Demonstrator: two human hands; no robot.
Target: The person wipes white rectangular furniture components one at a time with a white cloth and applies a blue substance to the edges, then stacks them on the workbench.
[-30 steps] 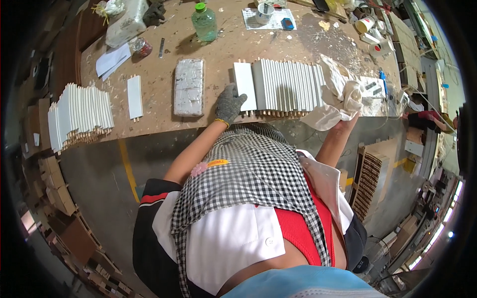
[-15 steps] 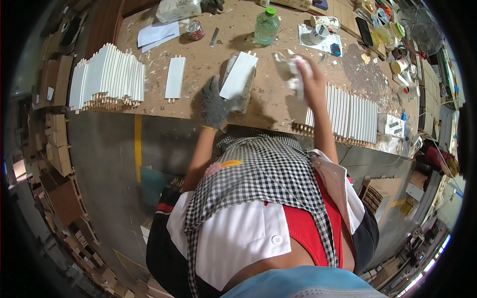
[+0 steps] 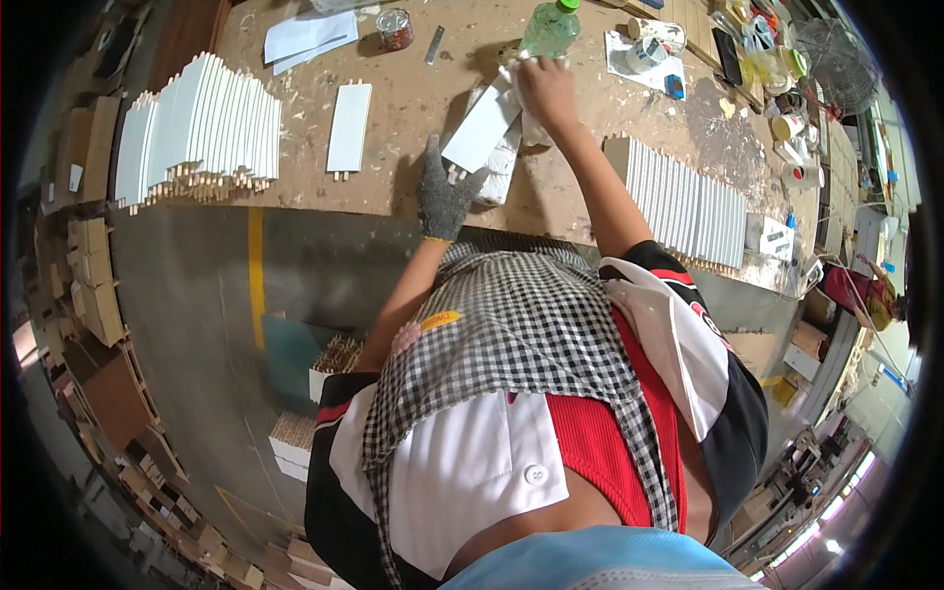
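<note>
A white wooden board (image 3: 482, 131) with short dowel pegs lies tilted across a whitish, paint-stained block (image 3: 500, 165) near the table's front edge. My left hand (image 3: 447, 197), in a dark grey knitted glove, holds the board's near end, thumb along its left side and fingers by the pegs. My bare right hand (image 3: 547, 96) is closed on a white cloth (image 3: 532, 128) and presses it at the board's far end. Part of the cloth is hidden under the hand. Left of these, another white board (image 3: 349, 128) lies flat with pegs at both ends.
Rows of white pegged boards stand at the left (image 3: 211, 123) and the right (image 3: 678, 202) of the paint-spotted table (image 3: 393, 98). Beyond the right hand is a green-capped bottle (image 3: 551, 31). A glass jar (image 3: 395, 29), a metal strip (image 3: 435, 45) and paper sheets (image 3: 313, 41) lie farther back.
My right hand has moved left with the cloth, from above the table onto the board's far end. My left hand has shifted slightly right to the near end. The view has tilted a little.
</note>
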